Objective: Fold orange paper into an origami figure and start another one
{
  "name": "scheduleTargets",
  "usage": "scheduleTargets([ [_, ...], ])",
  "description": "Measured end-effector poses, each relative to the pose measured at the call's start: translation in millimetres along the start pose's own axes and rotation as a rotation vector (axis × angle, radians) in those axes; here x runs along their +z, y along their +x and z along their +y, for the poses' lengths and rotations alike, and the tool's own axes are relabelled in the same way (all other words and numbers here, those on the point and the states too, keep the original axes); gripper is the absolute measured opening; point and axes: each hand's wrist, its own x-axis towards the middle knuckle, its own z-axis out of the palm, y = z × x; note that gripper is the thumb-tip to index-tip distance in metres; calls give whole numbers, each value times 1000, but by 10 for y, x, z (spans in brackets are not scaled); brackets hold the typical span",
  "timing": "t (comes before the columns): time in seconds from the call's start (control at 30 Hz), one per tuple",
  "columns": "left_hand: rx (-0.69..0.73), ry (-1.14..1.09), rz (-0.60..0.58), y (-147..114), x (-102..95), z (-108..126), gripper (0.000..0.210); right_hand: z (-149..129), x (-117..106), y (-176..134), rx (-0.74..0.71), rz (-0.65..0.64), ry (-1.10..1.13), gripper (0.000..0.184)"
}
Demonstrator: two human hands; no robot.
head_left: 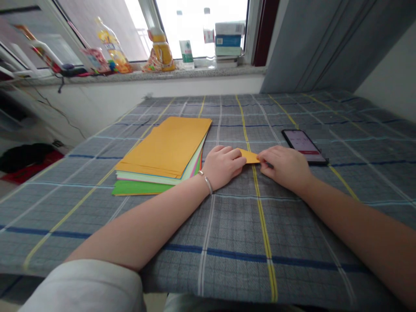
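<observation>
While the right hand [284, 167] pinches the right corner of a small orange paper piece [248, 157] between thumb and finger, the left hand [224, 166] curls its fingers over the other end; its thumb is hidden, so I cannot tell whether it grips or presses. The piece is just right of the stack of coloured paper [165, 145] on the cloth-covered surface [234, 225]. Farther right of that stack lies a phone [302, 145].

The paper stack [165, 145] lies left on the tablecloth [234, 225], the smartphone [303, 145] right; between them, a paper piece [248, 156]; boxes [229, 40] stand on the far windowsill [201, 74].
</observation>
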Motion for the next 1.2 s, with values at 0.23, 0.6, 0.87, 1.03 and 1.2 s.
scheduleTargets([
  [0.23, -47, -2, -36, -5, -27, -22, 15, 144, -33, -39, 56, 16, -31, 20],
  [0.6, -99, -31, -16, -30, 21, -50, 10, 320, -82, -78, 134, -18, 0, 18],
  [0.87, -139, -67, -65, -5, 43, -58, 8, 426, -81, -112, 185, 80, 42, 16],
  [1.03, -104, -96, -13, 11, 129, -49, 8, 193, -143, -66, 42, 110, 99, 22],
  [1.2, -39, -106, 27, 10, 112, -16, 10, -58, -123, -19, -99, 24, -27, 26],
])
